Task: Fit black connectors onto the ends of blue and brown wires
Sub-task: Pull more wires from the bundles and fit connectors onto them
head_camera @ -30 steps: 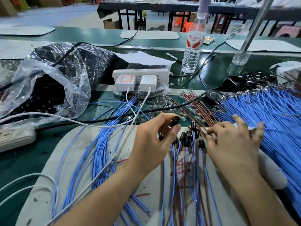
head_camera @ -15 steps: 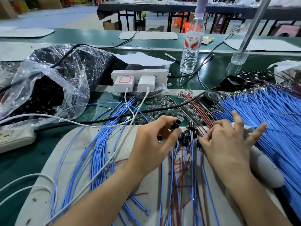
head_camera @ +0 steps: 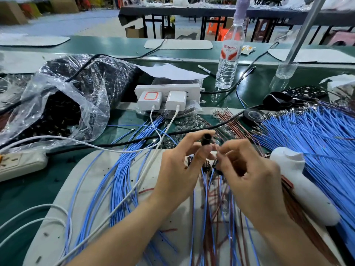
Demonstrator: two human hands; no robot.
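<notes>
Pinching a black connector (head_camera: 206, 140) between thumb and forefinger of the left hand (head_camera: 180, 166), wrist lifted above the grey mat (head_camera: 92, 189) on the worktop (head_camera: 28, 192). Curling the right hand (head_camera: 251, 175) just right of it, fingertips bunched near the connector; cannot tell what, if anything, they pinch. Beyond the hands, brown wires (head_camera: 233, 121); at right, a spread of blue wires (head_camera: 317, 143).

Beyond the green desk (head_camera: 38, 189), a blue-grey floor (head_camera: 76, 25), black-framed tables (head_camera: 211, 11), orange stools (head_camera: 215, 28) and cardboard boxes (head_camera: 134, 32) are seen.
</notes>
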